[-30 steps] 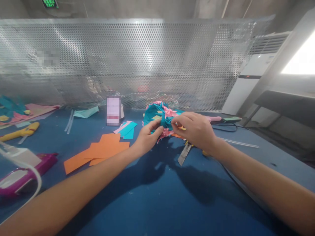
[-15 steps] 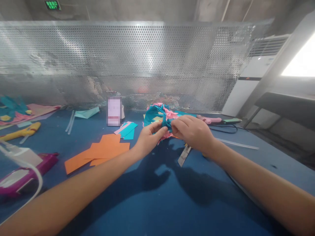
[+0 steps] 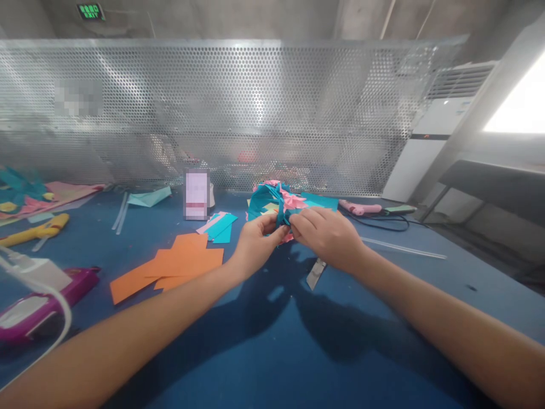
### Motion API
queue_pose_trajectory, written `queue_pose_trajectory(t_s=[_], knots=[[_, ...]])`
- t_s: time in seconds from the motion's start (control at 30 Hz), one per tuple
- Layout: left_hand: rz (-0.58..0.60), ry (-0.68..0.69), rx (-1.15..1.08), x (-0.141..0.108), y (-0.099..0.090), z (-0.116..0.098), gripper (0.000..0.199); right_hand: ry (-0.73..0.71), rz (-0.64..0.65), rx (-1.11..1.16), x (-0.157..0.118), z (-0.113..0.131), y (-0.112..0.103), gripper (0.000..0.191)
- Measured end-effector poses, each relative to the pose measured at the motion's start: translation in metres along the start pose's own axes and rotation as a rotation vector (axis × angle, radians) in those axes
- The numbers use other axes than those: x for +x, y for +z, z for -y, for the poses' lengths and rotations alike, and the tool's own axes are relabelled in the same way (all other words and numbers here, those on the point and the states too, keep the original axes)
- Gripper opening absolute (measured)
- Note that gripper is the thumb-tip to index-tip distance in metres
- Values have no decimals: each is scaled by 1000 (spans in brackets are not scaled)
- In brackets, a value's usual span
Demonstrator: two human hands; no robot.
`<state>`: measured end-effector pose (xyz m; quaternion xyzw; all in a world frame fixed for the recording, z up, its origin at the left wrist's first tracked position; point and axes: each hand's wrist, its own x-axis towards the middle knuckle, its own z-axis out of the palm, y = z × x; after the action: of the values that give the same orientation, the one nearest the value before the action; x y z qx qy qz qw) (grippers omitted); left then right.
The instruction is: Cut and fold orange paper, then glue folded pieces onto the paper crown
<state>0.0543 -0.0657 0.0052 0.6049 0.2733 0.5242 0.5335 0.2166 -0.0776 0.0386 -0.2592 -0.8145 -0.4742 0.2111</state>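
Note:
A strip of teal paper (image 3: 280, 213) is pinched between the thumb and fingers of my left hand (image 3: 251, 243). Close against it, my right hand (image 3: 330, 236) has its fingers closed on the strip's right side, and its fingertips are partly hidden. Just behind both hands is a teal and pink paper craft (image 3: 260, 199) with pale yellow bits inside. Whether the strip is joined to it, I cannot tell. Below my right hand, a utility knife blade (image 3: 315, 275) lies on the blue table (image 3: 272, 363), its other end covered by the hand.
Orange paper sheets (image 3: 187, 257) and small blue cards (image 3: 222, 227) lie left of my hands. Farther left are a yellow glue gun (image 3: 40, 229) and a purple device (image 3: 80, 287) with a white cable. A pink glue gun (image 3: 361, 208) and glue sticks (image 3: 404, 247) lie right. A perforated metal screen (image 3: 255, 113) stands behind.
My right hand has shifted left, closer to my left hand, and its fingers have drawn in on the teal strip. My left hand has hardly moved.

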Motion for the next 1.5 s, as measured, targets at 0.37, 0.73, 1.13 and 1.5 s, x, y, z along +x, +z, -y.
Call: queue_pose_trajectory(t_s=[0.37, 0.73, 1.13, 1.5], knots=[[-78, -59, -30, -2, 5, -3, 25, 4, -71, -28, 3, 5, -2, 24], [-104, 10, 78, -3, 5, -5, 18, 3, -47, -54, 4, 9, -5, 25], [-111, 28, 70, -3, 5, -6, 19, 189, -103, 160, 4, 1, -1, 18], [-129, 23, 67, -4, 5, -4, 16, 203, -86, 209, 1, 0, 4, 17]])
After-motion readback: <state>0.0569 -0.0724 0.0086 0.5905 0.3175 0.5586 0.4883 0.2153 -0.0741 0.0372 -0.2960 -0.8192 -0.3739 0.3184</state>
